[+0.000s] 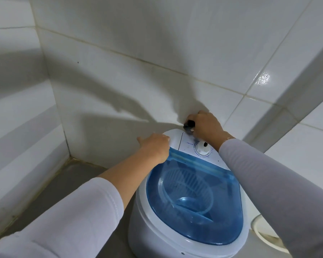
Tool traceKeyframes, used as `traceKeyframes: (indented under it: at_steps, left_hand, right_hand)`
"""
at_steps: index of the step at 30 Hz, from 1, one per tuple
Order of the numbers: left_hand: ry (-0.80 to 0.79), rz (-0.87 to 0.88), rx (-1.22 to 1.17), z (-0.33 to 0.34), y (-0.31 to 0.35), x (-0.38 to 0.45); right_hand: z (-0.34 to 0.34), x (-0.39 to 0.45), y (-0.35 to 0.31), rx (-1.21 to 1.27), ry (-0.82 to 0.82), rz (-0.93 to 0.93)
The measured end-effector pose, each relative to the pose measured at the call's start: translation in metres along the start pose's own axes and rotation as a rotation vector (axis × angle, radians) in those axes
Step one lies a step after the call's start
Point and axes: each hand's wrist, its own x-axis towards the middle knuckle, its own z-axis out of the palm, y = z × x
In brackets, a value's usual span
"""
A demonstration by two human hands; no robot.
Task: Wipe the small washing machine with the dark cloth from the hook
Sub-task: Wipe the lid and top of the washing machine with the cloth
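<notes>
**Cloth bunched at rear of control panel, wipe under way**

While bunched in the right hand (206,126), dark cloth (189,126) visible only as a small wad poking out past the fingers. Head view, the only one:

- Small washing machine (175,231) standing on grey floor in tiled corner, close to back wall (138,53). White body, translucent blue lid (194,198) shut, white control panel (177,139) at rear with timer knob (202,146).
- Right hand closed tight around the cloth, pressed at rear edge of panel, just behind the knob.
- Left hand (155,148) resting on left rear corner, where panel meets lid; fingers curled over the edge, steadying. Empty as far as visible.
- Pale round rim (259,235) at lower right edge; identity unclear.

Handling, judged: cloth soft and limp, conforms to curves; best kept wadded in the palm for pressure. Machine plastic, likely light and prone to sliding, so bracing at the corner sensible. Lid smooth, probably slippery. Knob best wiped around gently. Lid and body apparently not yet wiped.
</notes>
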Motion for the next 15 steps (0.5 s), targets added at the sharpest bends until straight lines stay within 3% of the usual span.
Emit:
traceKeyframes:
  at_steps: [7,15]
  left_hand:
    - [-0.012,-0.016,0.077,0.001,0.002,0.005]
    - [-0.014,-0.029,0.086,0.003,0.005,0.004]
  right_hand:
    - [0.005,-0.009,-0.005,0.063,-0.056,0.002]
    - [0.002,-0.024,-0.002,0.025,-0.163,-0.216]
